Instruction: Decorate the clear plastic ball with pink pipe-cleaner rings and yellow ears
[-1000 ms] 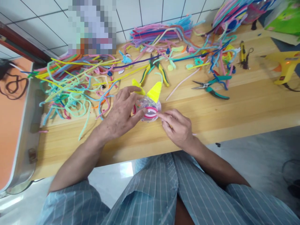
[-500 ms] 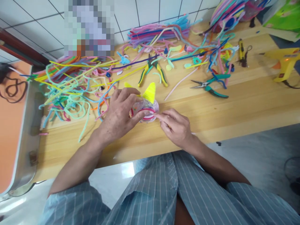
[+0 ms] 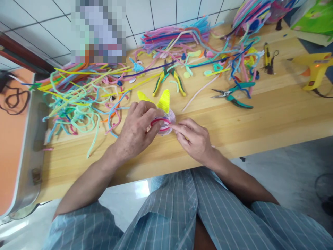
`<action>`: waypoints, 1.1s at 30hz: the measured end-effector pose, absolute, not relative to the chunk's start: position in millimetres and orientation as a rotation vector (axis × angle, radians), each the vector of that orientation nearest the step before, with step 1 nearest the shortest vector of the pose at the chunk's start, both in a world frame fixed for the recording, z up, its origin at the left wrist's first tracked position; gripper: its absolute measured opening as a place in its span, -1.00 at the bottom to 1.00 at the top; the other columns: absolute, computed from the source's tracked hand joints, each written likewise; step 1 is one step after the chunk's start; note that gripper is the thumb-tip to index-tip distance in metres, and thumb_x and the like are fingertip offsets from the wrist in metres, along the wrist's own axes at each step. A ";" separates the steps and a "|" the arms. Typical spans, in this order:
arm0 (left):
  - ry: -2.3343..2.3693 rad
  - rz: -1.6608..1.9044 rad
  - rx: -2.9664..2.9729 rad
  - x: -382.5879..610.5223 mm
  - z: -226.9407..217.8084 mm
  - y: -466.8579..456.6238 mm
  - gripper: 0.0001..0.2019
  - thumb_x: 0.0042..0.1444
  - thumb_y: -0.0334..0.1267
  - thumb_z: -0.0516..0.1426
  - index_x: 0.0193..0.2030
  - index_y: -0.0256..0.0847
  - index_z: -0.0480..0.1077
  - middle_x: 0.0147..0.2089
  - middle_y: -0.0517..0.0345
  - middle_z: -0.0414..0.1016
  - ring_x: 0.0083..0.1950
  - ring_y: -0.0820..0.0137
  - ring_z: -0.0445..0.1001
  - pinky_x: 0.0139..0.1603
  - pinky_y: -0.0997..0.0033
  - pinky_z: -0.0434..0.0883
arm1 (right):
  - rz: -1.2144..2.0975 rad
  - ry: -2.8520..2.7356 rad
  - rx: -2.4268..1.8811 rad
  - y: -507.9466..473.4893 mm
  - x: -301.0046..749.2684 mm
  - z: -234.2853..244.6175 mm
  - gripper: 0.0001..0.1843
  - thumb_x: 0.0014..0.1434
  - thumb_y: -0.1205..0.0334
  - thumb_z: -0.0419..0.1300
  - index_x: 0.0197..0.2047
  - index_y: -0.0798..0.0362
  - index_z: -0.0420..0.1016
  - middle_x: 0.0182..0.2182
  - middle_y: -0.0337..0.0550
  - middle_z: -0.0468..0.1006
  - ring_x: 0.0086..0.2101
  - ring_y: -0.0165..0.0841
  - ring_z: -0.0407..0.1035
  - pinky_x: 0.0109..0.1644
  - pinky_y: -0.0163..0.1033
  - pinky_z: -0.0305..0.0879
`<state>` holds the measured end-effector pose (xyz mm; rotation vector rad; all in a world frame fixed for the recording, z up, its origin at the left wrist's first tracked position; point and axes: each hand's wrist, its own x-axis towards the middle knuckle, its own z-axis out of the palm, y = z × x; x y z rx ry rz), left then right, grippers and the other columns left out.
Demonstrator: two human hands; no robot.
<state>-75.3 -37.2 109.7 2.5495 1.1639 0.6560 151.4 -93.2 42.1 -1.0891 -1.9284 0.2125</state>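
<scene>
Between my hands, a curved deep-pink pipe cleaner (image 3: 159, 119) lies over a round, clear-lilac piece (image 3: 172, 117), whose kind I cannot make out. My left hand (image 3: 137, 126) is closed on the pipe cleaner's left side, its fingers hiding part of the round piece. From the other side, my right hand (image 3: 194, 139) pinches with the index fingertip at the pipe cleaner's right end. Two pointed yellow pieces stick up behind: a ribbed one (image 3: 163, 101) in plain sight, and another (image 3: 144, 96) partly covered by my left fingers.
Yellow-green pliers (image 3: 169, 78) lie behind my hands, teal needle-nose pliers (image 3: 234, 95) to the right. A yellow glue gun (image 3: 316, 71) rests at the far right. Tangled pipe cleaners (image 3: 80, 107) spread over the left, with a bundle (image 3: 177, 37) along the wall.
My left thumb has drawn back and its fingers have curled around the pink pipe cleaner, which now arches higher. My right hand has barely moved.
</scene>
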 end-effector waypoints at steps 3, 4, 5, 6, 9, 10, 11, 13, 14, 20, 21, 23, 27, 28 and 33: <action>1.155 0.660 2.546 -75.3 105.0 -33.7 -0.81 0.49 -0.10 0.13 0.06 -0.03 0.55 0.05 0.00 0.55 0.07 0.13 0.51 0.24 -0.06 0.42 | 0.221 -1.910 -1.090 -92.2 150.8 42.6 -0.65 0.44 0.47 0.17 0.13 0.00 0.69 -0.17 -0.17 0.70 -0.20 -0.42 0.60 -0.11 -0.35 0.53; 1.148 0.667 2.545 -75.8 102.9 -32.6 -0.81 0.50 -0.09 0.13 0.05 -0.02 0.55 0.06 0.00 0.55 0.09 0.13 0.51 0.26 -0.07 0.41 | 0.221 -1.901 -1.086 -91.9 150.6 42.6 -0.66 0.44 0.47 0.17 0.12 0.02 0.69 -0.18 -0.16 0.70 -0.20 -0.42 0.60 -0.12 -0.35 0.53; 1.130 0.671 2.545 -76.6 101.0 -31.6 -0.80 0.50 -0.07 0.13 0.05 -0.01 0.56 0.07 -0.01 0.55 0.12 0.13 0.51 0.27 -0.07 0.41 | 0.221 -1.893 -1.082 -91.6 150.3 42.5 -0.67 0.44 0.47 0.17 0.12 0.03 0.69 -0.19 -0.15 0.70 -0.21 -0.42 0.60 -0.12 -0.35 0.53; 1.092 0.672 2.547 -77.5 99.4 -30.9 -0.80 0.49 -0.06 0.14 0.07 -0.01 0.56 0.11 -0.02 0.54 0.16 0.11 0.50 0.28 -0.06 0.42 | 0.222 -1.886 -1.077 -91.3 150.0 42.4 -0.67 0.44 0.48 0.18 0.11 0.04 0.69 -0.19 -0.15 0.70 -0.22 -0.42 0.60 -0.12 -0.35 0.53; 0.939 0.655 2.577 -80.2 97.1 -30.3 -0.74 0.44 -0.05 0.22 0.17 -0.03 0.52 0.30 -0.11 0.46 0.31 0.06 0.46 0.30 -0.02 0.46 | 0.229 -1.873 -1.070 -90.2 149.1 41.9 -0.67 0.43 0.49 0.18 0.10 0.03 0.68 -0.19 -0.16 0.70 -0.21 -0.42 0.60 -0.11 -0.34 0.53; 0.898 0.649 2.603 -80.9 97.0 -30.2 -0.72 0.43 -0.07 0.24 0.20 -0.04 0.51 0.34 -0.13 0.43 0.34 0.05 0.45 0.30 -0.02 0.46 | 0.234 -1.872 -1.068 -90.0 148.9 41.7 -0.67 0.42 0.50 0.19 0.10 0.03 0.68 -0.19 -0.15 0.70 -0.21 -0.41 0.60 -0.11 -0.34 0.54; 0.868 0.646 2.637 -81.5 97.1 -30.1 -0.71 0.43 -0.10 0.25 0.22 -0.05 0.49 0.37 -0.14 0.42 0.36 0.05 0.44 0.31 -0.02 0.47 | 0.240 -1.871 -1.067 -89.8 148.7 41.4 -0.67 0.41 0.50 0.19 0.10 0.04 0.68 -0.18 -0.15 0.70 -0.20 -0.40 0.61 -0.11 -0.33 0.54; 0.837 0.648 2.710 -82.1 97.0 -29.3 -0.74 0.45 -0.16 0.23 0.22 -0.05 0.47 0.34 -0.12 0.45 0.33 0.08 0.47 0.31 -0.02 0.47 | 0.256 -1.868 -1.067 -89.5 148.5 40.9 -0.69 0.41 0.49 0.20 0.09 0.05 0.68 -0.17 -0.13 0.71 -0.20 -0.39 0.61 -0.12 -0.32 0.54; 0.824 0.649 2.744 -82.3 96.7 -28.5 -0.75 0.46 -0.18 0.22 0.22 -0.05 0.46 0.31 -0.11 0.48 0.31 0.10 0.48 0.30 -0.01 0.47 | 0.267 -1.867 -1.069 -89.3 148.5 40.6 -0.69 0.42 0.48 0.20 0.09 0.04 0.68 -0.17 -0.13 0.71 -0.20 -0.38 0.61 -0.12 -0.31 0.54; 0.791 0.668 2.840 -85.2 91.2 -24.4 -0.76 0.44 -0.19 0.25 0.19 -0.06 0.47 0.28 -0.12 0.53 0.28 0.07 0.51 0.25 -0.05 0.49 | 0.372 -1.848 -1.100 -87.2 150.3 40.0 -0.66 0.43 0.44 0.20 0.12 -0.08 0.67 -0.15 -0.18 0.70 -0.18 -0.38 0.60 -0.12 -0.30 0.53; 0.796 0.681 2.836 -86.3 90.5 -24.4 -0.76 0.43 -0.18 0.25 0.19 -0.05 0.48 0.28 -0.12 0.53 0.27 0.06 0.52 0.25 -0.06 0.49 | 0.383 -1.836 -1.093 -86.5 150.8 40.2 -0.67 0.43 0.44 0.21 0.12 -0.07 0.66 -0.16 -0.18 0.70 -0.19 -0.38 0.60 -0.14 -0.30 0.53; 0.809 0.709 2.825 -89.2 89.4 -24.8 -0.76 0.42 -0.18 0.27 0.17 -0.05 0.49 0.27 -0.10 0.55 0.26 0.07 0.52 0.25 -0.07 0.48 | 0.394 -1.821 -1.087 -85.3 151.8 41.0 -0.69 0.44 0.42 0.22 0.13 -0.05 0.66 -0.17 -0.17 0.71 -0.20 -0.38 0.60 -0.15 -0.30 0.52; 0.824 0.740 2.832 -95.6 86.6 -24.8 -0.74 0.41 -0.15 0.27 0.19 -0.06 0.47 0.27 -0.12 0.55 0.27 0.08 0.51 0.25 -0.04 0.48 | 0.421 -1.840 -1.118 -83.2 153.8 44.1 -0.70 0.44 0.40 0.21 0.12 -0.07 0.67 -0.16 -0.18 0.72 -0.18 -0.37 0.61 -0.12 -0.29 0.52; 0.832 0.742 2.837 -96.8 85.3 -24.5 -0.72 0.42 -0.14 0.27 0.20 -0.06 0.46 0.28 -0.12 0.54 0.27 0.08 0.51 0.25 -0.03 0.48 | 0.426 -1.852 -1.128 -82.7 154.3 45.3 -0.70 0.44 0.40 0.21 0.11 -0.07 0.68 -0.16 -0.17 0.72 -0.17 -0.36 0.61 -0.12 -0.28 0.52; 0.900 0.782 2.873 -99.0 75.0 -23.4 -0.70 0.43 -0.02 0.25 0.20 -0.04 0.44 0.31 -0.09 0.52 0.23 0.10 0.51 0.26 -0.03 0.44 | 0.366 -1.910 -1.141 -78.5 157.8 53.8 -0.71 0.42 0.44 0.21 0.05 -0.04 0.69 -0.17 -0.17 0.73 -0.18 -0.36 0.62 -0.11 -0.28 0.50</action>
